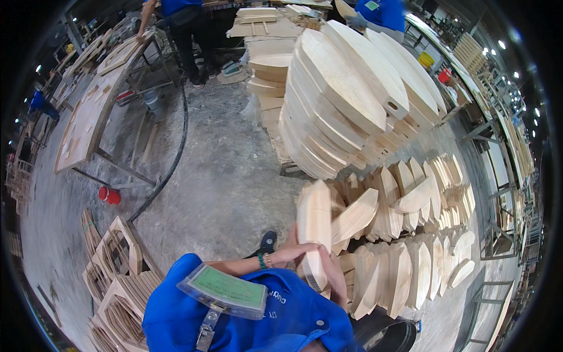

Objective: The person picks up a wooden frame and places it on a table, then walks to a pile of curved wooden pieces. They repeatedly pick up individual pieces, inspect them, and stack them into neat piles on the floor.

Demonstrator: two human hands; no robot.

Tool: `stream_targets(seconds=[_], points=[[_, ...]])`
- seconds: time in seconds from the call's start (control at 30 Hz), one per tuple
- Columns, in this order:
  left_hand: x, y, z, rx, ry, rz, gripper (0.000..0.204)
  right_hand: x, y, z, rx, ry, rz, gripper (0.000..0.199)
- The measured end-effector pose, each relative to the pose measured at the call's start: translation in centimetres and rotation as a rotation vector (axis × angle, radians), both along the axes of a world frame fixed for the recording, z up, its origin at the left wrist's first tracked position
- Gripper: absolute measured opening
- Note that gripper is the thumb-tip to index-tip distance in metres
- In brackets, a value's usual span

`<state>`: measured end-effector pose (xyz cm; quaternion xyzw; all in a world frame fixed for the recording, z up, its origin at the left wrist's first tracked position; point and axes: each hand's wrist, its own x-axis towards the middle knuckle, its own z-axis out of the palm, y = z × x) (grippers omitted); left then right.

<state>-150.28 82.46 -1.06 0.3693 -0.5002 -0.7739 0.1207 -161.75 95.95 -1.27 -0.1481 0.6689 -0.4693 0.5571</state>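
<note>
Close in front of my body stands a pale wooden piece point(314, 211) with an angled top end. My left hand point(285, 252), with bead bracelets at its wrist, grips its left side and reaches across its near face. My right hand point(328, 261) is closed against its right side, with some fingers hidden. Beside it on the right, rows of similar shaped wooden pieces point(419, 267) stand on edge. One loose piece point(355, 215) leans slantwise on the far row.
A tall stack of large curved wooden panels point(334, 82) rises ahead. Wooden frames point(120, 293) are piled at the lower left. A workbench point(88, 120), a red jug point(109, 195) and a black hose point(176, 158) lie left. A co-worker point(187, 35) stands beyond; another point(378, 14) is behind the stack.
</note>
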Motion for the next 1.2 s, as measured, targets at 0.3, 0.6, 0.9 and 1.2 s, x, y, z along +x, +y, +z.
stream_targets(seconds=[0.3, 0.6, 0.9, 1.2], points=[[10.7, -17.0, 2.8, -0.140, -0.011, 0.533, 0.075, 2.8, -17.4, -0.1, -0.164, -0.160, 0.213, 0.060], [13.7, -48.9, 4.7, -0.400, 0.077, 0.446, 0.058, -4.5, -18.3, -6.7, 0.195, -0.072, 0.388, 0.054], [0.1, -73.5, 6.1, -0.290, 0.088, 0.133, 0.059, -5.0, -20.2, -8.2, 0.574, 0.007, -0.152, 0.049], [-17.7, -79.9, 3.1, -0.214, -0.047, -0.322, 0.047, -0.9, -20.5, -9.3, 0.732, -0.029, -0.436, 0.046]])
